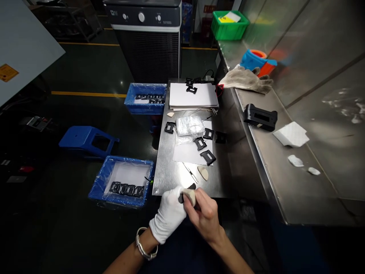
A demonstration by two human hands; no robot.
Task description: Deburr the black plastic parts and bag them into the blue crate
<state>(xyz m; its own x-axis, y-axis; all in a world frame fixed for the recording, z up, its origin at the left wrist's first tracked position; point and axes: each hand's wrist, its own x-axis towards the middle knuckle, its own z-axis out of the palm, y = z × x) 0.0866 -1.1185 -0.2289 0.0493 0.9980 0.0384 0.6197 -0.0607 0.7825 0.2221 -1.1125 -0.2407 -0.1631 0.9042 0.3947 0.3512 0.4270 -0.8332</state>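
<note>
Head view: your gloved left hand point(170, 213) grips a part point(193, 186) over the table point(168, 175) edge, your right hand point(203, 215) pinches a pad point(190, 196) against it, with one row seemingly done in the bin point(97, 192) and several loose parts point(207, 156) waiting.

The black part point(193, 186) shows only two slivers, the rest covered by the gloved left hand point(169, 215), the right hand point(203, 217) and the pale pad point(190, 196) pinched in its fingers; both forearms run off the bottom edge; the machine point(145, 38) is cut by the top edge, its panel lettering too small to read; the yellow label point(7, 72) is blurred; the work gloves point(245, 79) hide part of the blue and orange object point(256, 61)
</note>
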